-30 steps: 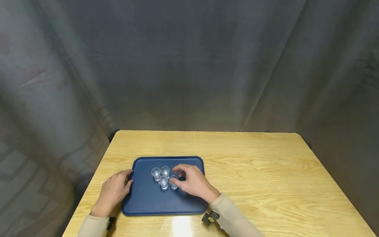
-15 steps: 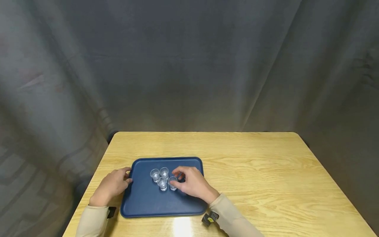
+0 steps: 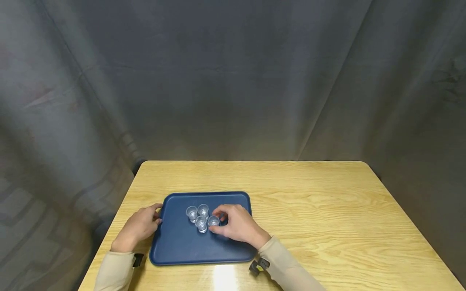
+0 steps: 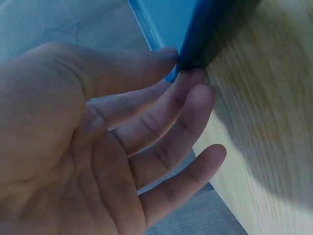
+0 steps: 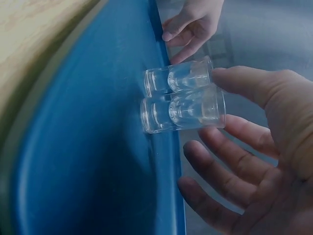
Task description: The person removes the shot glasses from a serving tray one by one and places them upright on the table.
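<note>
A dark blue tray (image 3: 200, 248) lies on the table, bearing several small clear shot glasses (image 3: 201, 224) grouped upright near its middle. My right hand (image 3: 238, 223) holds the rightmost shot glass (image 3: 213, 220) by its rim, thumb on the near side and fingers on the far side. In the right wrist view, that glass (image 5: 203, 108) stands close beside another glass (image 5: 159, 81); the remaining fingers are spread loosely below. With thumb and fingertips, my left hand (image 3: 136, 227) pinches the tray's left rim. The left wrist view shows the thumb and fingertips meeting at the tray's edge (image 4: 171, 29).
The light wood table (image 3: 313, 210) extends to the right of the tray and behind it. A grey curtain (image 3: 233, 81) hangs beyond the table's far edge. Each wrist carries a small black camera, one seen below the right sleeve (image 3: 260, 266).
The glass in my right hand has shifted slightly away from me, its base now hidden behind the thumb. My left fingers have drawn back a little from over the tray to its rim.
</note>
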A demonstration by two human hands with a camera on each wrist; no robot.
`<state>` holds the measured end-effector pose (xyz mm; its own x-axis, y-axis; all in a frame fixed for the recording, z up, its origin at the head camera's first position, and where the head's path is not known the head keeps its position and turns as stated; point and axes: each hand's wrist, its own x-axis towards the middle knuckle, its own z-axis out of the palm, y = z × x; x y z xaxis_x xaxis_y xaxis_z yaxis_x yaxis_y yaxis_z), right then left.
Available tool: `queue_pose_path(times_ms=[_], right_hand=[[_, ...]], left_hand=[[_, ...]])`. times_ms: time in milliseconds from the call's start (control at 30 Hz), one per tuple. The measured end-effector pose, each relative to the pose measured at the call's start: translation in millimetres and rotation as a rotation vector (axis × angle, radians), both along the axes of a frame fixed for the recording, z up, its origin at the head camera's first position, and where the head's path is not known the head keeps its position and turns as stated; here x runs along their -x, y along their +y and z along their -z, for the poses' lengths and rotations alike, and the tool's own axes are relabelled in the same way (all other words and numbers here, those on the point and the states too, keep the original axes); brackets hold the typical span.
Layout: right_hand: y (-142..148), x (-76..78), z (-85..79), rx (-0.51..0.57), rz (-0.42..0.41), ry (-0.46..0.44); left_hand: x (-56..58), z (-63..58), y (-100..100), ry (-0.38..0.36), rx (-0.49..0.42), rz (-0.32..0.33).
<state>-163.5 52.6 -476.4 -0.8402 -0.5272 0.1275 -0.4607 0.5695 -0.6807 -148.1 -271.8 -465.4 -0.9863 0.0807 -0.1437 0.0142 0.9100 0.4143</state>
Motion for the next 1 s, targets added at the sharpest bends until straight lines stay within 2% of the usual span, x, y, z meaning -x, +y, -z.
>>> queue_pose_path(times_ms=[433,700,1000], right_hand=[[6,1.0,0.6,0.011,0.008,0.048],[22,3.2,-1.3,0.065,0.079,0.069],[55,7.6,-0.2,0.12,0.155,0.107]], left_hand=[[0.6,3.5,0,0.002,-0.002,-0.001],[-0.5,2.3,0,0.005,0.003,-0.005],[-1.9,1.5,3,0.008,0.006,-0.012]])
